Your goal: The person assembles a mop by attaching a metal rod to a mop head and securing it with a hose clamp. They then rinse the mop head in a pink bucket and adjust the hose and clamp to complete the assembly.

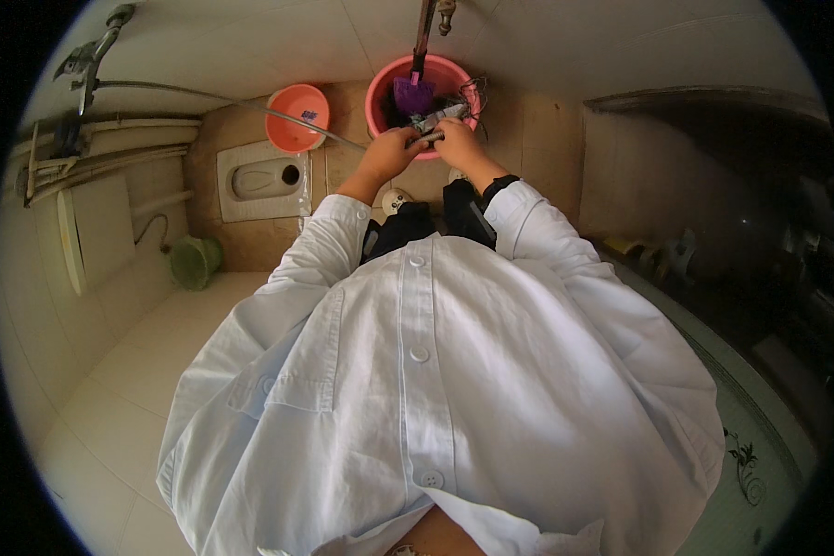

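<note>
A thin grey flexible hose [241,100] runs from the wall at the upper left to my hands. My left hand [391,155] is closed round it. Close beside it, my right hand [460,146] has its fingers closed at the short ribbed length between the two hands; its fingertips are partly hidden. Both hands are over the near rim of a pink bucket [376,109]. Inside the bucket are a purple thing [412,96] and a greyish-white bundle [440,115], whose kind I cannot make out.
An orange basin [296,135] stands left of the bucket, beside a squat toilet [246,208]. A green bucket [193,263] is farther left. Pipes [111,148] and a metal tap fixture [91,69] line the left wall. Another tap [446,15] hangs above the pink bucket. Dark clutter lies right.
</note>
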Motion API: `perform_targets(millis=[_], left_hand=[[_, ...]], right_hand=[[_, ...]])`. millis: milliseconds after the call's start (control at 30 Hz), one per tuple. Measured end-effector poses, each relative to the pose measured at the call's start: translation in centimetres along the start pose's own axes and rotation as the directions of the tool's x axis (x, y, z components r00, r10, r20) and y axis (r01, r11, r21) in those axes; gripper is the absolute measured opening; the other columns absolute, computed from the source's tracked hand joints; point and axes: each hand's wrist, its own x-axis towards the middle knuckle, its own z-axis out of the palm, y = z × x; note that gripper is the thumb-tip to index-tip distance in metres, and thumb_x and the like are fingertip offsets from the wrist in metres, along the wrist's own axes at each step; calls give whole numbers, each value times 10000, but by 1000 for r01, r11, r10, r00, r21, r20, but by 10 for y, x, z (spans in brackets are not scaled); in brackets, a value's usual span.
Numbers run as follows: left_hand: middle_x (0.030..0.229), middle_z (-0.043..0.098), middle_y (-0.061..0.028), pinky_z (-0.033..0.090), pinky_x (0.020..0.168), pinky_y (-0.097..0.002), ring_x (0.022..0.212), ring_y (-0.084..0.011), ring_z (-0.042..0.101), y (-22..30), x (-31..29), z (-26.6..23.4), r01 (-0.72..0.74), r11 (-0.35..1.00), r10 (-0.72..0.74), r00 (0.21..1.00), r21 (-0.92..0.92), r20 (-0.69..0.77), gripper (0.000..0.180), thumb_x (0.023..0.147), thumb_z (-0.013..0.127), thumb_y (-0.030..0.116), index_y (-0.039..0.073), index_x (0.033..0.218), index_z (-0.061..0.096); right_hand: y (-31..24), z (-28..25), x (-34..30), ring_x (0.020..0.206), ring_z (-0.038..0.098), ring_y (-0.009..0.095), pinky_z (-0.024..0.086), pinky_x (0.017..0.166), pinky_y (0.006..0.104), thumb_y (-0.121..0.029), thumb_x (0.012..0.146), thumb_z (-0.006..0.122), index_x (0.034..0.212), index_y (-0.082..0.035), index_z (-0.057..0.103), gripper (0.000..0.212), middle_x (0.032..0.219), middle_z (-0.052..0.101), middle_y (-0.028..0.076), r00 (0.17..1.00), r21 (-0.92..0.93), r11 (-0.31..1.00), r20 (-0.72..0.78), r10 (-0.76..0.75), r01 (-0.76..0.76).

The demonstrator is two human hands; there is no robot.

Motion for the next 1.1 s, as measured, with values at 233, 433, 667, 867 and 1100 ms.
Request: perform_targets(millis=[233,433,667,867,1100], left_hand=[[891,645,-177,477,724,-410,836,-353,615,16,34,4,122,992,-123,986,19,111,298,839,599,314,46,961,641],[879,649,-184,482,725,-407,822,-352,623,34,51,15,161,986,-166,977,47,133,316,848,587,335,43,953,644],[808,645,-169,481,663,-386,752,-321,627,31,84,37,183,982,-189,966,50,175,331,853,594,334,19,946,632],[819,638,-189,478,664,-400,767,-337,626,33,101,48,150,987,-159,970,58,184,335,846,605,329,3,925,619],[856,636,-209,474,702,-417,806,-356,621,30,92,45,163,985,-169,967,49,192,342,839,607,330,0,925,618]], right_hand=[[27,-12,19,892,569,373,454,788,431,-74,695,608,814,26,615,156,911,593,202,1000,43,999,17,22,-23],[49,-25,26,875,572,373,457,770,440,-156,674,693,767,9,614,206,899,595,194,1000,39,999,8,16,-16],[80,-40,38,883,571,379,457,775,441,-226,645,747,801,7,622,307,906,588,192,998,42,999,56,4,-6],[97,-46,40,892,569,379,456,786,433,-215,676,726,845,10,629,298,917,595,194,992,57,997,123,40,-48],[92,-34,34,891,561,376,454,766,424,-101,701,637,823,14,605,170,910,585,197,989,77,996,145,33,-45]])
